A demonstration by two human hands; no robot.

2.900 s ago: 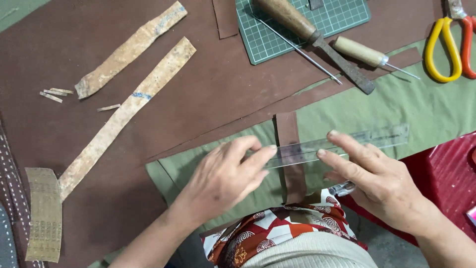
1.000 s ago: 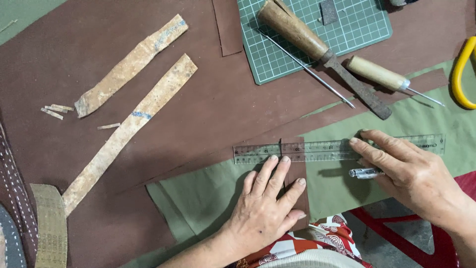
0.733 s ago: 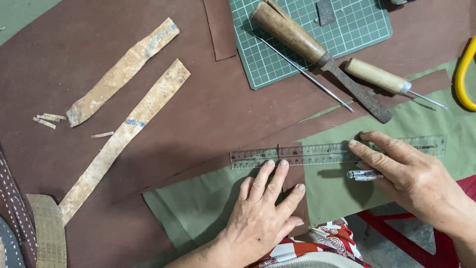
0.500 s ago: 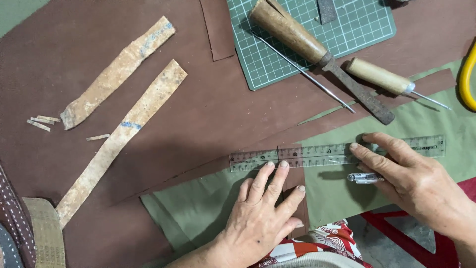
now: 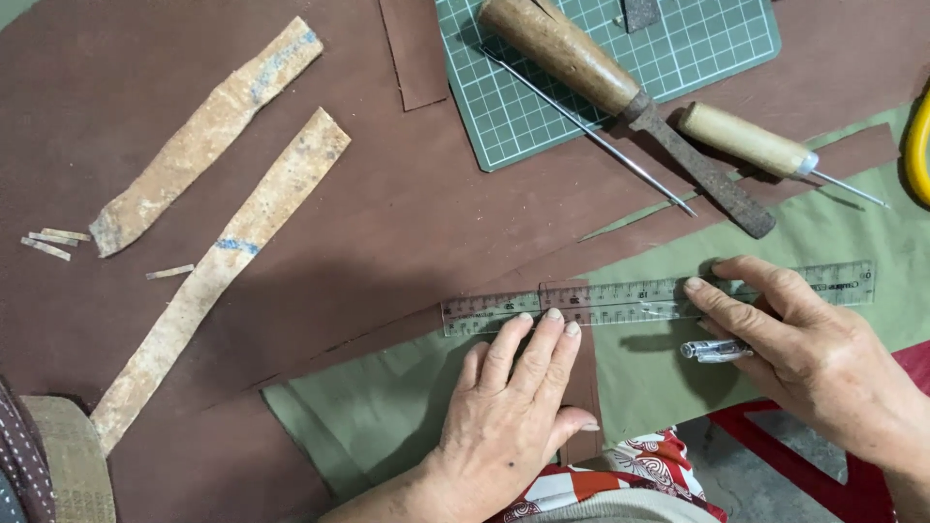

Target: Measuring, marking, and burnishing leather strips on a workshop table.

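Left hand (image 5: 509, 421) flat, fingers spread, fingertips (image 5: 549, 318) pressing the lower edge of a clear ruler (image 5: 630, 300), palm resting on green cloth (image 5: 387, 416) and a narrow brown strip (image 5: 581, 373). Right hand (image 5: 814, 353) pinning the ruler's right half with index and middle fingers while gripping a silver pen (image 5: 712, 350) underneath; pen tip pointing left, just below the ruler.

Ruler lying level across the near right part of the table, spanning the brown strip and the green cloth, its left end over a brown leather sheet (image 5: 291, 116).

Green cutting mat (image 5: 717, 44) at the far edge, carrying a wooden-handled chisel (image 5: 620, 97) with a rusty blade and a thin metal rod (image 5: 591, 136). Pale-handled awl (image 5: 765, 150) just right of the chisel, point toward the right edge. Yellow scissor handle (image 5: 915, 145) cut off at the right edge.

Two long tan scraps (image 5: 213, 126) lying diagonally on the left half of the leather sheet, small slivers (image 5: 53, 242) beside them. Woven band (image 5: 68, 465) at the near left corner. Red patterned fabric (image 5: 639, 470) at the near edge.
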